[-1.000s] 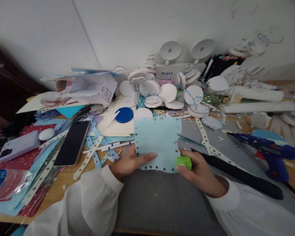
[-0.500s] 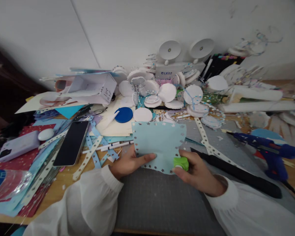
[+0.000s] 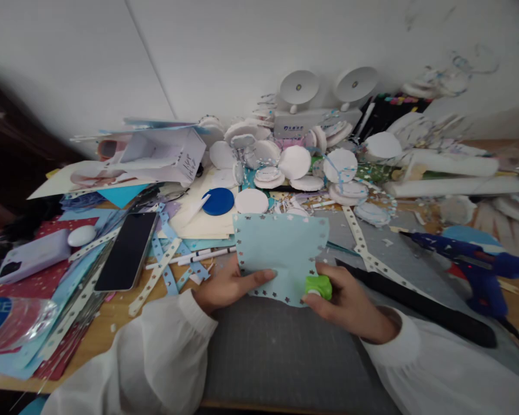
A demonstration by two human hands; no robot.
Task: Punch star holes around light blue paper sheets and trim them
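A light blue sheet of paper with star-shaped holes along its edges is held up over the grey cutting mat. My left hand pinches its lower left side, thumb on the front and fingers behind. In my right hand is a green paper punch, with the thumb pressed on its white part. The punch sits over the paper's lower right edge. My right fingertips behind the punch and paper are partly hidden.
A purple glue gun and a black-handled tool lie on the right. On the left are a phone, punched strips and stacked papers. White discs crowd the back, with a white box.
Almost nothing differs. Both hands, the paper and the punch keep their places at the lower right edge; the view has shifted very slightly.
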